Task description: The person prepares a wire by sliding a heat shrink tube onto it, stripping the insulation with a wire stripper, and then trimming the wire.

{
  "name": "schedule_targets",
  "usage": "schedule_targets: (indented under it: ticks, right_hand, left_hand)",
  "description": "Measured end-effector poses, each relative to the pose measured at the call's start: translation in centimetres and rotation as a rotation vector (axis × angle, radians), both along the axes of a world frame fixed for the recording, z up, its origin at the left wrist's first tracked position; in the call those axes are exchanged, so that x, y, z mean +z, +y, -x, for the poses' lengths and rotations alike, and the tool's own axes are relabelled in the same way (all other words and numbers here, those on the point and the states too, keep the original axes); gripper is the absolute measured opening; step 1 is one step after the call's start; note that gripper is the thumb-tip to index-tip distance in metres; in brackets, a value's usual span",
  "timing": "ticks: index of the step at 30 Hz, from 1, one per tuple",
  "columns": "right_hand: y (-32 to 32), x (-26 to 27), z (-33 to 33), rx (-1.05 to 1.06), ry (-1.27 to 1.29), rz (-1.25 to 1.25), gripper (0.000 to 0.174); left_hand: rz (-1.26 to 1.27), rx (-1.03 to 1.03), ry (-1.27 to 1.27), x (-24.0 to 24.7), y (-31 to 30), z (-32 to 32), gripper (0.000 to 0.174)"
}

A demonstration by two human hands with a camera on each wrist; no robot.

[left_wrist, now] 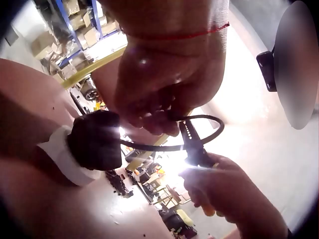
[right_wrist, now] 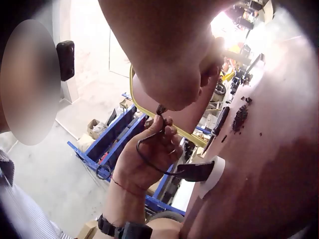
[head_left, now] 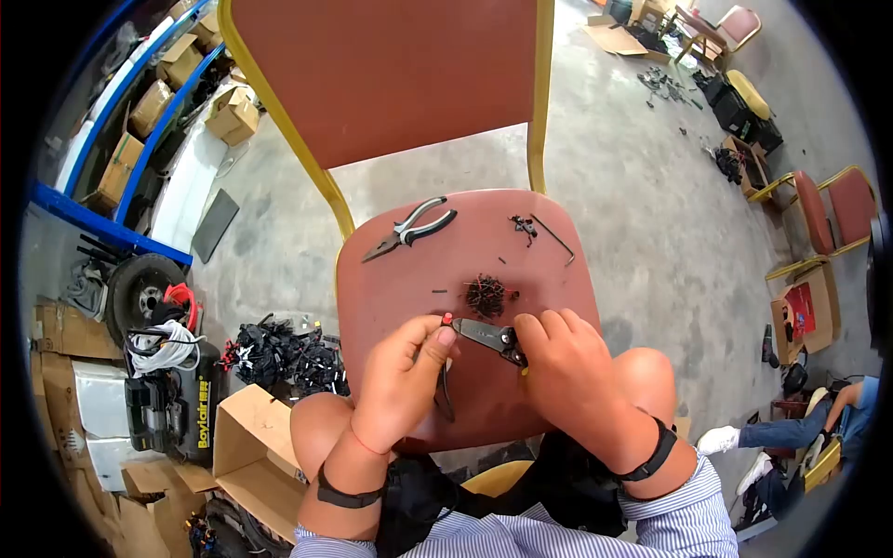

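Observation:
In the head view my left hand (head_left: 402, 372) pinches a small red-tipped piece (head_left: 447, 319) between thumb and fingers. A black cable (left_wrist: 217, 127) loops from that hand to a dark block with a white base (left_wrist: 97, 141), seen in the left wrist view. My right hand (head_left: 569, 363) grips a dark wire-stripper-like tool (head_left: 482, 333), its tip at the red piece. Whether the jaws touch the piece cannot be told. Beyond the hands, a pile of small black bits (head_left: 486, 296) lies on the red chair seat (head_left: 391, 298).
Pliers (head_left: 409, 228) lie at the seat's back left. A hex key (head_left: 554, 239) and small black parts (head_left: 524, 229) are at its back right. Heaped black cables (head_left: 279, 358) and an open cardboard box (head_left: 256, 446) are on the floor at left. A seated person (head_left: 842, 418) is far right.

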State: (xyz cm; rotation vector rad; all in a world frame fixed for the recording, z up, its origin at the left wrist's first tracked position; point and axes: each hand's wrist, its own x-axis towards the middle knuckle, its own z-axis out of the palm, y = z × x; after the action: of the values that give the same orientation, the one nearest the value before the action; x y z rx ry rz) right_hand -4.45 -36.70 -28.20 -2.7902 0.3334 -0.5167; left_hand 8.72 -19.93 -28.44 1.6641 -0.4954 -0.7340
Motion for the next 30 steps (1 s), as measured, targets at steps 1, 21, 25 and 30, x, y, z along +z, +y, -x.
schedule_targets:
  ticks: [1, 21, 25, 30]
  right_hand:
    - [0.0, 0.0, 0.0, 0.005, -0.005, -0.004, 0.017]
    - [-4.1, -1.5, 0.6, -0.239, 0.056, -0.223, 0.023]
    - [-1.7, 0.4, -0.7, -0.132, 0.121, -0.445, 0.019]
    - [-1.4, 0.1, -0.5, -0.102, 0.274, -0.651, 0.023]
  left_hand:
    - [-0.025, -0.014, -0.03, 0.2, 0.1, 0.0, 0.02]
    - [0.466, -0.152, 0.257, 2.3, 2.3, -2.9, 0.038]
    - [0.384, -0.051, 0.247, 0.7, 1.3, -2.6, 0.031]
    - [0.321, -0.07, 0.202, 1.1, 0.9, -1.6, 0.02]
